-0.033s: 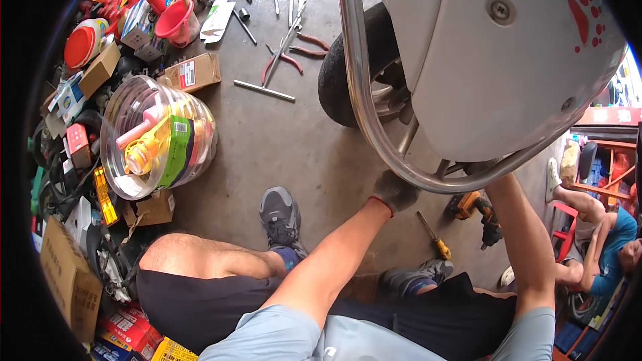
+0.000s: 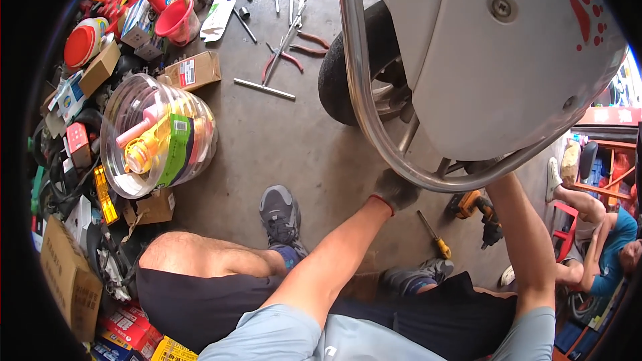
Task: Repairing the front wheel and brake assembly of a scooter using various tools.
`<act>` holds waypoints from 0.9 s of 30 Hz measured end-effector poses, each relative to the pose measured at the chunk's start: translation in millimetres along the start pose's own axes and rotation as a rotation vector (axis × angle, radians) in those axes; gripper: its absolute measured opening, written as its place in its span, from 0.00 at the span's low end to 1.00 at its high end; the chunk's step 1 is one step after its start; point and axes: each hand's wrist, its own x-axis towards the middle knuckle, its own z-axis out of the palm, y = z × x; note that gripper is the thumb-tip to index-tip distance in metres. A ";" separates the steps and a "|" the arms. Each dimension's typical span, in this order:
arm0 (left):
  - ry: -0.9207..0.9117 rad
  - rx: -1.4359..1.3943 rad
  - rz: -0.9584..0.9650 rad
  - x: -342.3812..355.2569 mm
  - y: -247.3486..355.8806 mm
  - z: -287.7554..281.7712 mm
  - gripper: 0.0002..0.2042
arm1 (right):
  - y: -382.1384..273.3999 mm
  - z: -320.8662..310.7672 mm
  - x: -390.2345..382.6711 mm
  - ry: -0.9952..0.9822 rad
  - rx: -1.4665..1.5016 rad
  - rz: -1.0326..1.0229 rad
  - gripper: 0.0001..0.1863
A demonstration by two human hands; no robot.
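Note:
My left hand (image 2: 396, 188), in a dark red-cuffed glove, is just below the bent metal tube (image 2: 421, 179) of a white vehicle body (image 2: 495, 73); its fingers are blurred and partly hidden. My right hand (image 2: 480, 166) reaches under that body beside the tube, its fingers hidden. A black-tyred wheel (image 2: 338, 73) sits behind the tube. On the floor near my hands lie an orange-and-black cordless drill (image 2: 461, 206) and a yellow-handled screwdriver (image 2: 441, 247).
Pliers (image 2: 309, 50), rods and other tools lie on the floor ahead. At left are a clear tub (image 2: 114, 160) of toys, cardboard boxes (image 2: 70, 274) and piled goods. At right another person (image 2: 615, 227) in blue sits near an orange rack (image 2: 605, 147).

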 end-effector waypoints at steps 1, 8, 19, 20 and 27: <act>-0.014 0.012 0.021 3.0 -3.3 5.7 0.14 | 1.6 1.7 0.8 -0.007 -0.007 0.004 0.29; 0.189 0.025 0.107 5.9 -21.4 37.5 0.17 | 14.7 -3.5 2.4 -0.047 -0.073 0.022 0.28; 0.190 -0.171 0.133 14.6 5.4 26.4 0.11 | 28.9 -22.4 -32.5 -0.099 -0.195 0.064 0.26; 0.381 -0.276 0.231 17.2 0.9 34.4 0.14 | 32.0 -21.7 -27.4 -0.101 -0.207 0.064 0.26; -0.029 0.115 0.138 37.3 22.9 20.8 0.11 | 42.6 -28.3 -30.6 -0.108 -0.325 0.082 0.25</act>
